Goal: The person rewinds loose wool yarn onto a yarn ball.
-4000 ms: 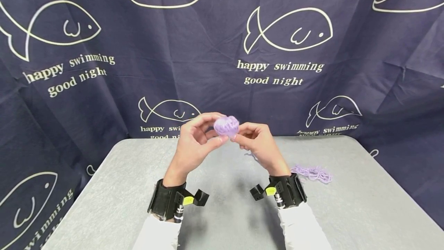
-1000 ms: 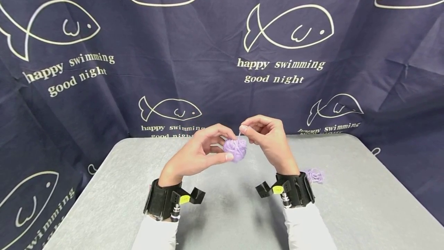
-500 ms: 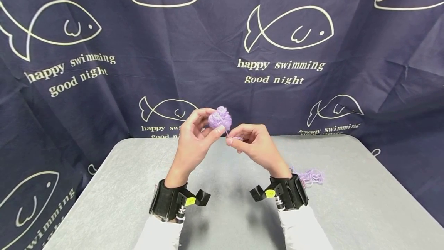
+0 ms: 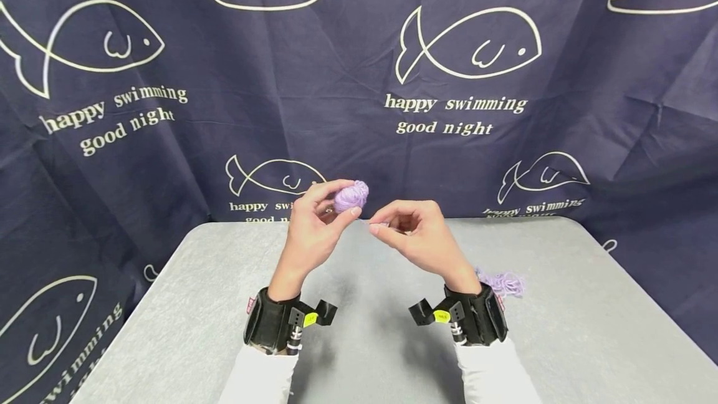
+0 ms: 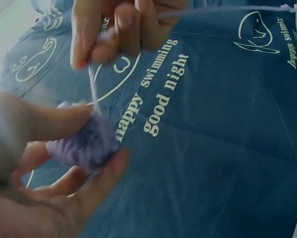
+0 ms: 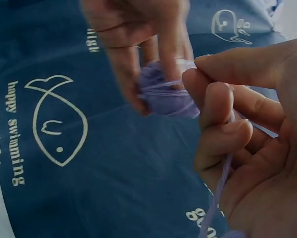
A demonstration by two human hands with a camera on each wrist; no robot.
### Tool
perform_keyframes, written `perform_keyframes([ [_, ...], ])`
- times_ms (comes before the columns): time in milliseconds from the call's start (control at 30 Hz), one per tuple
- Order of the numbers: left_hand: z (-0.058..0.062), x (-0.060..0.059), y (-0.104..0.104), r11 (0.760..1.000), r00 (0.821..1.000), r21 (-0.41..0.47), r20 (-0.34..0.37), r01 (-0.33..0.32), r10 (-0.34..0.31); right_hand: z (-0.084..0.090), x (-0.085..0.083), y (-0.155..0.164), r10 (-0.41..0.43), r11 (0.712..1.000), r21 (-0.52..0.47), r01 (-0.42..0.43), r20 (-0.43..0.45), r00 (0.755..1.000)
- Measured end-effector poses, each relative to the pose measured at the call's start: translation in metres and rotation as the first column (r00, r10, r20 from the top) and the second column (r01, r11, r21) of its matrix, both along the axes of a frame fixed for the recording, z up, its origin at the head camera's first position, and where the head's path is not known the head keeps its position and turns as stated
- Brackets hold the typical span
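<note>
Left hand (image 4: 311,229) is raised above the table (image 4: 196,304), fingers and thumb curled round a small purple yarn ball (image 4: 351,196); the ball sits at the fingertips, thumb under it, index finger over the top. Left wrist view shows the same grip: ball (image 5: 84,144) pinched between thumb and fingers, palm partly open behind it.

Right hand (image 4: 417,239) is just beside the left, a little lower than the ball and apart from it. Thumb and index finger pinch a thin purple yarn strand (image 4: 364,220) that runs from the pinch up to the ball. Other fingers are loosely curled. In the right wrist view the strand (image 6: 220,186) passes through the curled fingers (image 6: 218,114) and trails down across the palm; the ball (image 6: 163,91) is right in front of those fingertips, held by the left hand's fingers.

A loose pile of purple yarn (image 4: 502,282) lies on the table behind the right wrist, well away from the ball. I cannot tell if the strand in the pinch joins it.

Both wrists wear black camera mounts (image 4: 277,326), with white sleeves (image 4: 258,379) below them. A dark blue fish-print cloth (image 4: 460,111) hangs behind the table.
</note>
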State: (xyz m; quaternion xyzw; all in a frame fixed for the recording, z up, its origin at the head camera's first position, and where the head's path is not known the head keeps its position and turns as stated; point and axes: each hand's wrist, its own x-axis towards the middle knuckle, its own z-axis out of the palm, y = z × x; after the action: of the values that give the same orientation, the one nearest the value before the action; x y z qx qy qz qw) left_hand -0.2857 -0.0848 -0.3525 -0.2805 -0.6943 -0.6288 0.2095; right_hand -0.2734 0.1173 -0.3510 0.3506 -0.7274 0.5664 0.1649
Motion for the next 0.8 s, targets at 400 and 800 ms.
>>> perform_keyframes([
  [400,0.001,0.000,-0.011,0.864,0.895,-0.239,0.155,0.444,-0.417,0.009,0.001,0.025,-0.086,0.975,-0.205,0.083,-0.004,0.996],
  [800,0.005,0.008,-0.007,0.794,0.819,-0.202,0.120,0.574,-0.562,0.005,-0.005,0.021,-0.097,0.962,-0.258,0.093,-0.005,0.995],
])
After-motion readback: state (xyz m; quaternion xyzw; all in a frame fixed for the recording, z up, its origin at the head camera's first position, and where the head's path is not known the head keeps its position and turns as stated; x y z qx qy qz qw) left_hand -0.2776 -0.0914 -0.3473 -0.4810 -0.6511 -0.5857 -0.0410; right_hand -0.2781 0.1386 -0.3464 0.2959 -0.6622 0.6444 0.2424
